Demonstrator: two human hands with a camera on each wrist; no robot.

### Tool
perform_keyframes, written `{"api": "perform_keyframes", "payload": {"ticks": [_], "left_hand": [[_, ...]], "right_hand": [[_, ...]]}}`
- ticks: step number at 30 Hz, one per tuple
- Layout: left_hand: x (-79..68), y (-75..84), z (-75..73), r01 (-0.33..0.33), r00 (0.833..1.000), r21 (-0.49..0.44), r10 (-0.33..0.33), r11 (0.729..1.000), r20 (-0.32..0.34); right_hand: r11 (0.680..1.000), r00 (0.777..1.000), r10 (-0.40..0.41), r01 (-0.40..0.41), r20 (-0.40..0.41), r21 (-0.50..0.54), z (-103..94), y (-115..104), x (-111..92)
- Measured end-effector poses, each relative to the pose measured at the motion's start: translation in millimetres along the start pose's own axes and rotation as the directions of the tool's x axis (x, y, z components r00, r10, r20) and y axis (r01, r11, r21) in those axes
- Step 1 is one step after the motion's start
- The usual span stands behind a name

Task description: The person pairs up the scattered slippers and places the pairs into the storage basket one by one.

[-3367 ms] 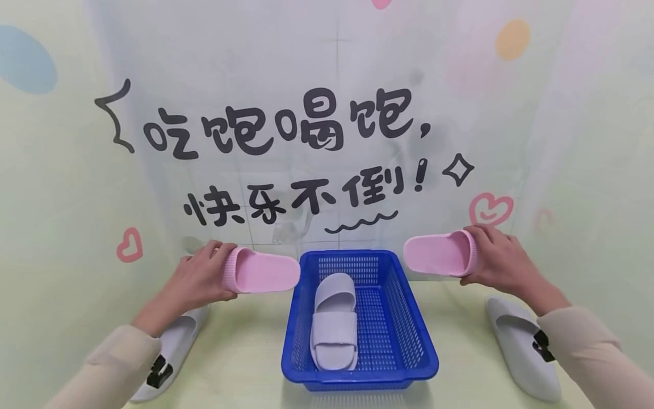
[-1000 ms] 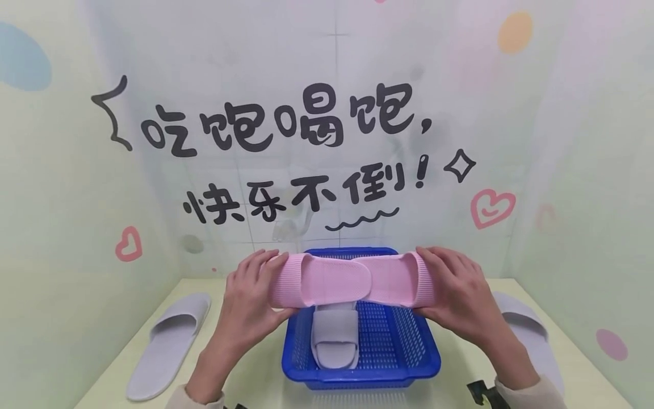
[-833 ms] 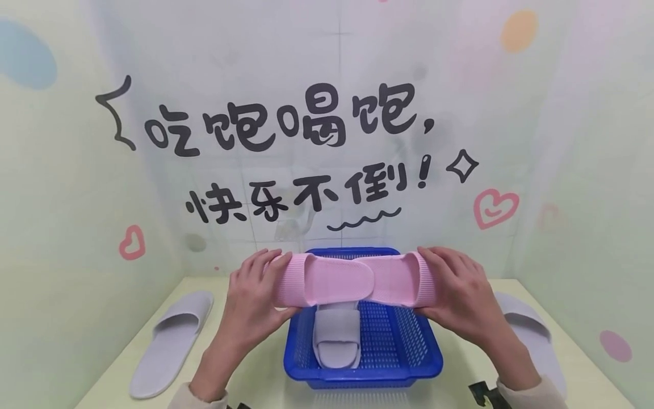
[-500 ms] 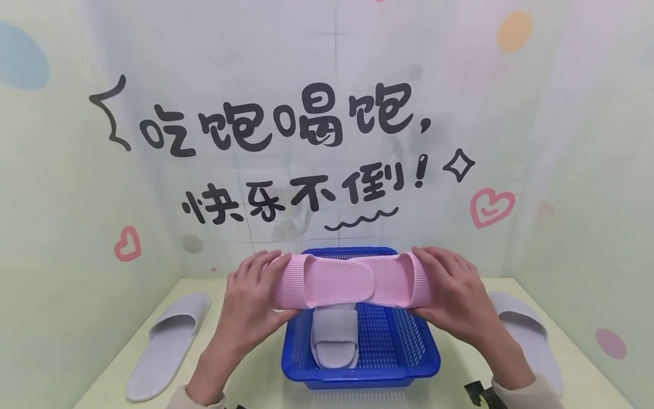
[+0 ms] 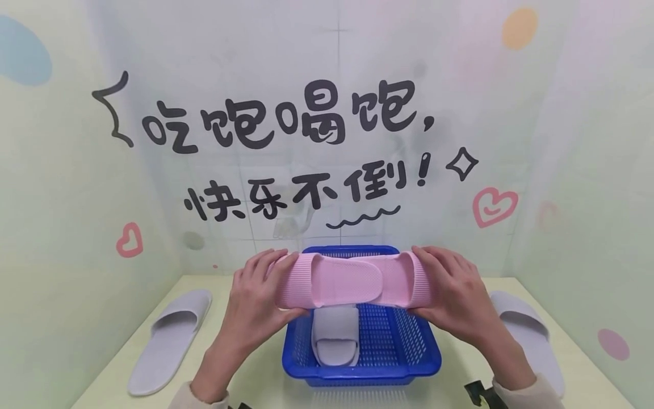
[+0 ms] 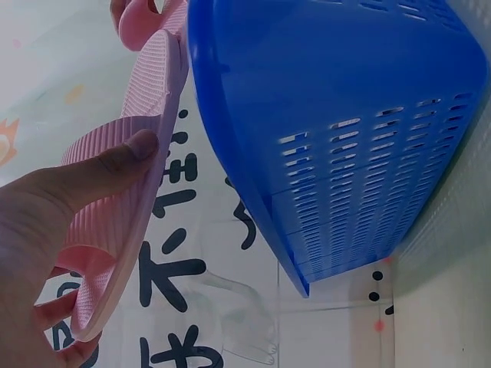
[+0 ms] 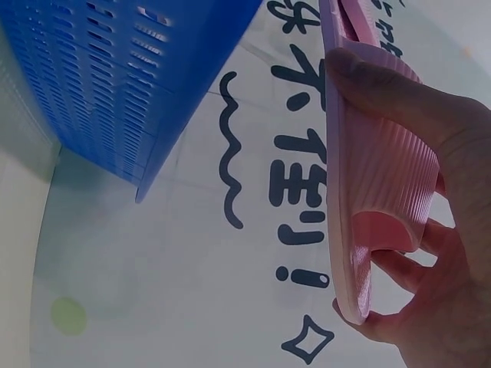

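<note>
My left hand point(image 5: 255, 298) grips a pink slipper point(image 5: 344, 280) by its ribbed strap, thumb pressed along the sole's edge in the left wrist view. In my right hand point(image 5: 457, 295) is a second pink slipper point(image 5: 395, 278), held the same way from the right. Their heel ends overlap, the left one lying in front of the right. Both are held level above the back part of a blue basket point(image 5: 357, 372). Inside the basket, along its left side, lie grey slippers point(image 5: 336, 329), one over another; the pink pair hides their far end.
One grey slipper point(image 5: 166, 343) lies on the pale table point(image 5: 245, 386) left of the basket. Another grey slipper point(image 5: 533, 346) lies to the right, partly behind my right forearm. A printed backdrop point(image 5: 306, 51) closes off the back and sides.
From wide apart beside the basket, both hands have come inward with the pink slippers until the heels overlap. Lately the left slipper has slid slightly further right over the other.
</note>
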State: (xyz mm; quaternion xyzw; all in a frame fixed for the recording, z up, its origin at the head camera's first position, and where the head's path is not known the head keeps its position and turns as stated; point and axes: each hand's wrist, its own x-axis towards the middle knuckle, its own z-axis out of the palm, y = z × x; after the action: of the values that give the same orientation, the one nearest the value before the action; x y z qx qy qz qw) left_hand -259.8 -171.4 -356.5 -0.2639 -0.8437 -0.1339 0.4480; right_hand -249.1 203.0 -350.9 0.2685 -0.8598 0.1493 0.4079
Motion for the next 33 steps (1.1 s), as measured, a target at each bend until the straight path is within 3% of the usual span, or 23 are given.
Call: {"api": "perform_keyframes", "payload": {"ticks": [27, 33], "left_hand": [[-4.3, 3.1, -0.6, -0.015, 1.0, 0.016, 0.015, 1.0, -0.011], [-1.6, 4.4, -0.1, -0.013, 1.0, -0.061, 0.014, 0.998, 0.017]], "right_hand": [[1.0, 1.0, 0.002, -0.002, 0.025, -0.019, 1.2, -5.1, -0.4], [1.0, 1.0, -0.007, 0.008, 0.011, -0.026, 2.9, -5.6, -0.2]]}}
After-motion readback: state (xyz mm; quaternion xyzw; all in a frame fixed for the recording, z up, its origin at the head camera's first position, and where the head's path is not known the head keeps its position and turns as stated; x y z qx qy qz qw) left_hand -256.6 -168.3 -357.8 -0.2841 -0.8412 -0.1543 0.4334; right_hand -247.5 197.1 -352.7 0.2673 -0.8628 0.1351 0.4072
